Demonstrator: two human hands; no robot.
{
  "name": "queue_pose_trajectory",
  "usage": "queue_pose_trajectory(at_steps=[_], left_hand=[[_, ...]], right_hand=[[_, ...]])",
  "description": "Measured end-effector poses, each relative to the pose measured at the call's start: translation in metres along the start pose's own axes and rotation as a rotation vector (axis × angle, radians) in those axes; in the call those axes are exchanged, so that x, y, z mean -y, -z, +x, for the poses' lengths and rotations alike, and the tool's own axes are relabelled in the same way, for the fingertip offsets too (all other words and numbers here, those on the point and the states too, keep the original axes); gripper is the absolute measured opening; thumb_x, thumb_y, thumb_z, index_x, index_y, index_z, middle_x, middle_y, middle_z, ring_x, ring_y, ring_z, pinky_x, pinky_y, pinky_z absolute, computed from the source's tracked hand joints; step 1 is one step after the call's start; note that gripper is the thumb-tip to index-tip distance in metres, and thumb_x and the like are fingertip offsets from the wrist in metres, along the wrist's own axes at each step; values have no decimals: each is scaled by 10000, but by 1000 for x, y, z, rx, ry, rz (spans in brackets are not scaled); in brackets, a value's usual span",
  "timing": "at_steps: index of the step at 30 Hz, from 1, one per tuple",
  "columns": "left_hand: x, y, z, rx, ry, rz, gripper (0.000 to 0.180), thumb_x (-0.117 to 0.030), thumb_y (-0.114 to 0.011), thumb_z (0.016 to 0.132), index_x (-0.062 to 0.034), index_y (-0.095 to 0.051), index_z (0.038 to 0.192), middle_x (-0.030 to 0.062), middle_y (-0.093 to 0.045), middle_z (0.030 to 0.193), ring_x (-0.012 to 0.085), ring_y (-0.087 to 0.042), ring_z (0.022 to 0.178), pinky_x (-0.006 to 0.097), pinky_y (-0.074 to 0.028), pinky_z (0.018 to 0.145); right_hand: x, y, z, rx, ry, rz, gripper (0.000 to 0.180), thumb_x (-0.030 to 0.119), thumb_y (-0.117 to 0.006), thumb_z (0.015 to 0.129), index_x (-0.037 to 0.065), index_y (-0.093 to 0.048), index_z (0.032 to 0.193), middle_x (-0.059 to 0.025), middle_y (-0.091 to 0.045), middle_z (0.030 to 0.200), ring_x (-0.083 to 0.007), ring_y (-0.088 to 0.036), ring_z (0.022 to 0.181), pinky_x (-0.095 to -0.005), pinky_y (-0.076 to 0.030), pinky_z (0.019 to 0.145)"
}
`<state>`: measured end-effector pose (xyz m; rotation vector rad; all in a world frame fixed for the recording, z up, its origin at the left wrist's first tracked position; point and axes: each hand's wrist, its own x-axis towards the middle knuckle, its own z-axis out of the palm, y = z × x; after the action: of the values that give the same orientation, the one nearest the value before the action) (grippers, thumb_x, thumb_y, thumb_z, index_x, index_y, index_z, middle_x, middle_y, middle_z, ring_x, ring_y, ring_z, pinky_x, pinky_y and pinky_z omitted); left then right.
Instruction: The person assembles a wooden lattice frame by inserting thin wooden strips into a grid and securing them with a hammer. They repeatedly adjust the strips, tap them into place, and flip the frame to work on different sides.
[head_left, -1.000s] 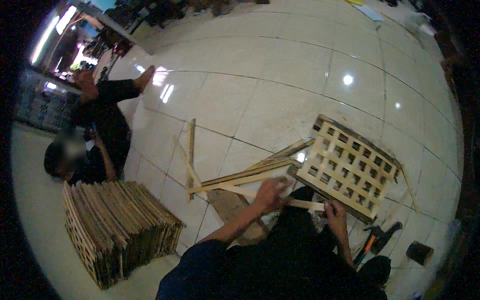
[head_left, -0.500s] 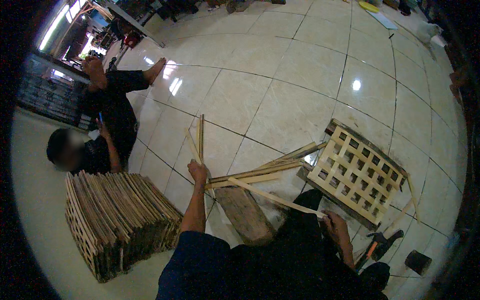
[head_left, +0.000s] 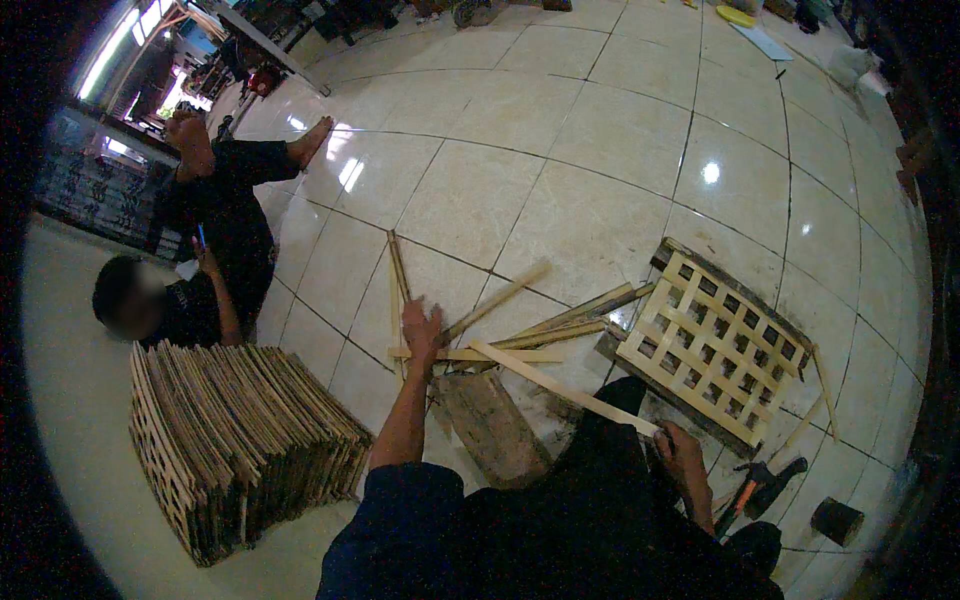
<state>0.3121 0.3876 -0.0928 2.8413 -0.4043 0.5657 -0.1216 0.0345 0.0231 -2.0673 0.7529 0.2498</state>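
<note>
one end of a pale strip (head_left: 560, 388) is grasped in the right hand (head_left: 682, 462), and its length is extended slantwise across the dark-clad leg (head_left: 590, 445), presumably so that most of it is left free. the left hand (head_left: 422, 325) is stretched out over loose strips (head_left: 540, 356) on the tiled floor (head_left: 560, 210), its fingers spread; whether anything is gripped there cannot be told. the loose strips are fanned out beside a worn plank (head_left: 495, 430), apparently for easy reach. at the right, a lattice panel (head_left: 715, 350) is laid flat between dark bars (head_left: 664, 251), perhaps so its edges are squared. a hammer (head_left: 745, 497) is placed near the right hand, seemingly for convenience. at the left, stacked panels (head_left: 240, 410) are stood tightly on edge, likely to save space.
</note>
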Motion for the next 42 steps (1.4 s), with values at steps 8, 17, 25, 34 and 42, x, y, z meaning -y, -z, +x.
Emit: queue_pose_trajectory(at_steps=[8, 17, 25, 34, 42], left_hand=[[148, -38, 13, 269, 621, -152, 466, -168, -658, 826, 51, -477, 1195, 229, -580, 1066, 374, -593, 958, 461, -506, 808], [25, -6, 13, -16, 118, -205, 275, -228, -577, 870, 4, -521, 1006, 179, -577, 825, 342, -572, 735, 449, -463, 658], [-82, 63, 42, -156, -136, -280, 531, -37, -611, 848, -140, -494, 1355, 114, -476, 885, 271, -484, 819, 404, -396, 742], [-138, 68, 48, -195, -369, -356, 587, -10, -684, 781, -176, -554, 1329, 65, -416, 805, 232, -417, 739, 363, -352, 671], [-125, 15, 20, 48, -409, -371, 563, -54, -716, 762, -152, -568, 1297, 102, -466, 855, 267, -467, 748, 362, -397, 634]], right_hand=[[19, 1, -4, 3, 81, 58, 252, 173, -533, 953, 33, -585, 1156, -220, -640, 1069, -377, -622, 987, -399, -488, 835], [4, 4, -8, -63, 45, 41, 262, 184, -548, 946, 37, -590, 1159, -213, -643, 1072, -366, -630, 965, -402, -494, 828], [-20, -6, -4, -149, 137, 9, 283, 211, -563, 938, 36, -598, 1158, -212, -647, 1057, -355, -638, 944, -406, -496, 818], [-17, 0, -11, -193, 154, -20, 292, 202, -553, 943, 24, -578, 1173, -221, -638, 1052, -373, -626, 945, -422, -498, 796], [-9, -23, 3, -250, 33, -225, 370, 200, -631, 889, 53, -550, 1219, -214, -564, 1058, -393, -587, 909, -439, -498, 740]])
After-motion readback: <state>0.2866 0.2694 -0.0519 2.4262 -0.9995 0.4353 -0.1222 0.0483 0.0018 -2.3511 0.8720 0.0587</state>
